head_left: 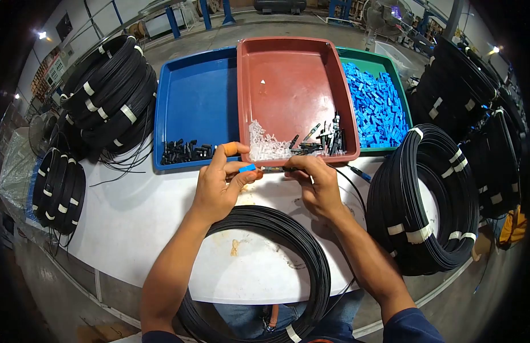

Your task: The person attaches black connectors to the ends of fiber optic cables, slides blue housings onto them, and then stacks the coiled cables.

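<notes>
My left hand (216,191) pinches a small blue connector housing (247,168) between thumb and fingers, and an orange cover (230,149) wraps one of its fingertips. Facing it from the right, my right hand (319,182) grips a black cable's connector end (270,168), whose pale tip points at the blue housing. Both hands are close together in front of the red tray (293,63). Below them, a coil of black cable (308,243) lies across the table's front edge. A blue-tipped cable end (360,173) rests to the right of my right hand.
The red tray holds clear plastic pieces (266,146) and black connector parts (333,137). Black pieces (185,152) lie in the blue tray (199,86); blue housings (376,108) fill the green tray (397,86). Taped cable coils stand left (107,94) and right (411,194).
</notes>
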Tool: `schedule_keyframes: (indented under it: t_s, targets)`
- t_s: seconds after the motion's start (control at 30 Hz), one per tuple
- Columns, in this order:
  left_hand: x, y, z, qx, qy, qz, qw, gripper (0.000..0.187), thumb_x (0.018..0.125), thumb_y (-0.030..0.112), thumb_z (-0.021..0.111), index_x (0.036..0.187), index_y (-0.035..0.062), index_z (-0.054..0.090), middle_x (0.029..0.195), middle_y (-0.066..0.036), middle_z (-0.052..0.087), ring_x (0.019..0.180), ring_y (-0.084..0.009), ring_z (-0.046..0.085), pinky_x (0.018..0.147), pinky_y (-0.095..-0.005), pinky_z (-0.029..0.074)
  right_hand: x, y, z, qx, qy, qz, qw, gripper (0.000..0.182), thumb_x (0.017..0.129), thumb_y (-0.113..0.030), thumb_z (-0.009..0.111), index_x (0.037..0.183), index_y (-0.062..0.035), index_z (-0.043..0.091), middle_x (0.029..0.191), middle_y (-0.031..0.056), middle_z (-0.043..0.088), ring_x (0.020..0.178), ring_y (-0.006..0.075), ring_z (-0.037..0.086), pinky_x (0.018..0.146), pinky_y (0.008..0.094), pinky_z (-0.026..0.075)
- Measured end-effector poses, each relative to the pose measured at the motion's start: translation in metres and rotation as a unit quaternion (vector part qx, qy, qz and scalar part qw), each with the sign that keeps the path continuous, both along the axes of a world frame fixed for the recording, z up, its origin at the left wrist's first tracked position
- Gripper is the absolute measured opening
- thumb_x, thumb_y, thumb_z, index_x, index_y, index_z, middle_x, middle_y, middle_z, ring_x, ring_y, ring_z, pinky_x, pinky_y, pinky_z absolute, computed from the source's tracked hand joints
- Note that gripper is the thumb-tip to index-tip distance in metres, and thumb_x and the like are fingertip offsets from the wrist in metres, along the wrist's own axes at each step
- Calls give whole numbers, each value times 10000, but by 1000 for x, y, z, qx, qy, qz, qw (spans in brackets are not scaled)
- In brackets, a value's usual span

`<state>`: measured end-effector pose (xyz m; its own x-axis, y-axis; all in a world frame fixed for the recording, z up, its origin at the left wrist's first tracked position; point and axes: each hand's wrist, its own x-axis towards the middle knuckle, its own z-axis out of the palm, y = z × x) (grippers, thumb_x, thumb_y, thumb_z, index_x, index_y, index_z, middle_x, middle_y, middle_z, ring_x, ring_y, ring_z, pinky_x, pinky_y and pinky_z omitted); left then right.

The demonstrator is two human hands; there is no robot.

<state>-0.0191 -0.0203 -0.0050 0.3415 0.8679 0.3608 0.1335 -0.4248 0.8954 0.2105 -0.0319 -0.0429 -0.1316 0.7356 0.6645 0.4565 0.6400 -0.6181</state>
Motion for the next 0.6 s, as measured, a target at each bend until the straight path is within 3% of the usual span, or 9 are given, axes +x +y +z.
schedule_keyframes:
  t_s: [0.1,0.2,0.4,0.47,0.53,0.6]
  targets:
    - [0,0,4,41,68,-11,997,161,996,53,632,1090,-48,549,988,-148,754,956,-174,734,847,-264,569,-1,-2,5,14,14,5,1000,323,757,115,676,1038,-44,681,887,90,713,760,283,600,724,382,451]
    - [2,1,-2,36,31,-5,999,168,972,81,669,1039,-44,579,970,-115,758,911,-162,740,798,-288,580,1,-2,3,31,4,0,1000,335,747,126,681,1037,-42,687,880,80,715,744,267,591,712,373,445]
    - [2,1,-3,30,59,-6,998,187,966,83,681,1045,-49,577,955,-110,750,895,-153,736,788,-288,577,1,-5,8,34,6,5,999,323,754,120,696,1030,-49,695,879,69,712,730,260,586,695,367,434]
    - [2,1,-3,33,56,-10,998,180,964,77,682,1045,-47,579,950,-112,747,894,-155,737,785,-289,576,2,-6,9,32,-18,-1,999,324,766,164,651,1023,-29,694,873,91,716,765,249,633,715,342,498]
    - [2,0,-3,36,52,-14,998,174,963,70,683,1045,-45,582,946,-113,744,893,-158,738,781,-290,576,2,-6,9,33,-24,-2,999,322,766,163,651,1019,-30,695,876,86,720,763,248,633,719,342,494]
    - [1,-1,-1,21,75,-24,997,199,955,72,699,1060,-54,586,982,-129,746,935,-176,737,830,-288,578,2,-6,9,33,-30,-2,999,320,765,162,650,1016,-32,696,880,82,724,761,246,634,722,342,489]
